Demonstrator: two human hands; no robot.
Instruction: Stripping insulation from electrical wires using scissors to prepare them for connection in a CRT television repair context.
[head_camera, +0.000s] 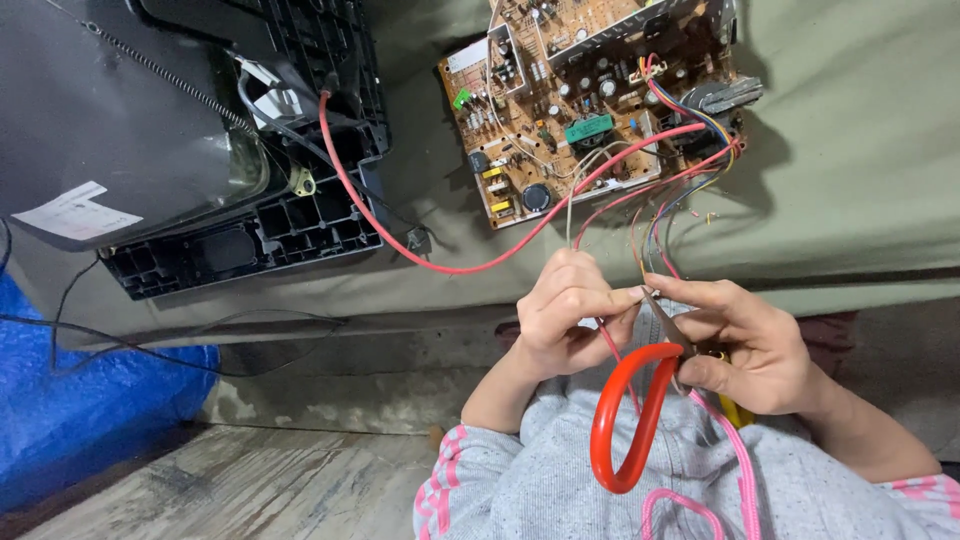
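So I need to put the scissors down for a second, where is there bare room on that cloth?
The olive cloth lies bare right of the brown circuit board, and in the strip between that board and the black plastic casing. It is crowded ahead of the hands, where the red wire and thin coloured wires run.

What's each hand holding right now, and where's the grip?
The right hand holds scissors at the handle end, by the pivot. The left hand pinches thin wires near their loose ends.
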